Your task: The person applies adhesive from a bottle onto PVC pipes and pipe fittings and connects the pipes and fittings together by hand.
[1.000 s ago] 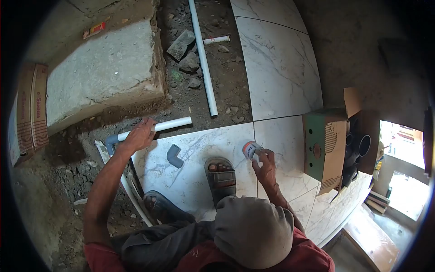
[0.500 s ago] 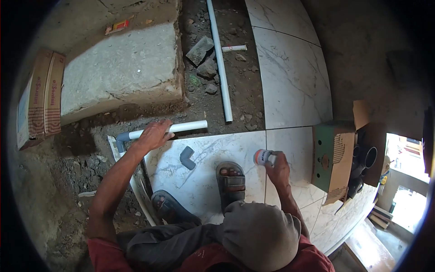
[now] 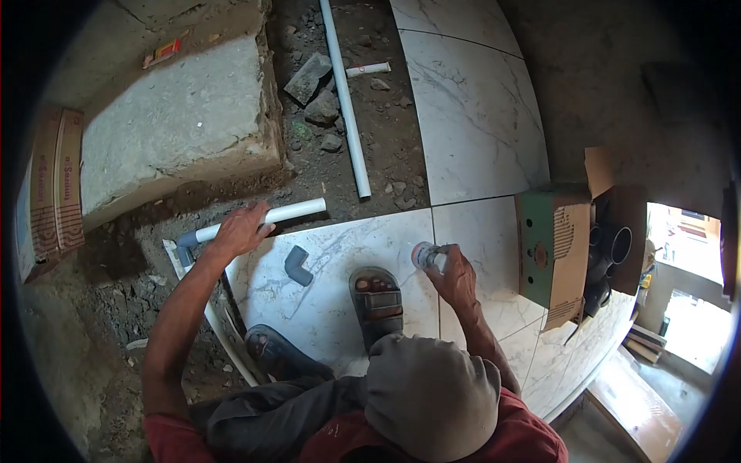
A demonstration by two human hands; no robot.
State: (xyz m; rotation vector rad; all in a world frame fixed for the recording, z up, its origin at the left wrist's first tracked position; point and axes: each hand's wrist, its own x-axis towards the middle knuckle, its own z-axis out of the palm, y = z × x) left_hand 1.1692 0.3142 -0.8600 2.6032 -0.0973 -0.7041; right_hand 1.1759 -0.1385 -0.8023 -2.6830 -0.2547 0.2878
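My left hand [image 3: 241, 233] is wrapped over a white plastic pipe [image 3: 301, 209] near the edge of the floor tiles. A grey elbow fitting [image 3: 187, 247] sits on the pipe's left end, and the right end is bare. To the right, my right hand [image 3: 455, 279] grips a small white can [image 3: 424, 255] with an orange-red band, held tilted above the tile; its label is not readable. Between the hands, a loose grey elbow fitting [image 3: 299, 266] lies on the marbled tile [image 3: 347, 239].
A longer white pipe [image 3: 347, 116] lies in the dirt strip beside broken stones [image 3: 322, 108]. Left of it rises a concrete slab [image 3: 177, 123]. An open cardboard box [image 3: 567, 255] with black pipe fittings [image 3: 616, 245] stands at right. Sandalled feet [image 3: 376, 301] rest on the tile.
The whole view has shifted, so everything appears further left and slightly higher. The can has turned in my right hand, showing less of its label. My left hand keeps its hold on the pipe.
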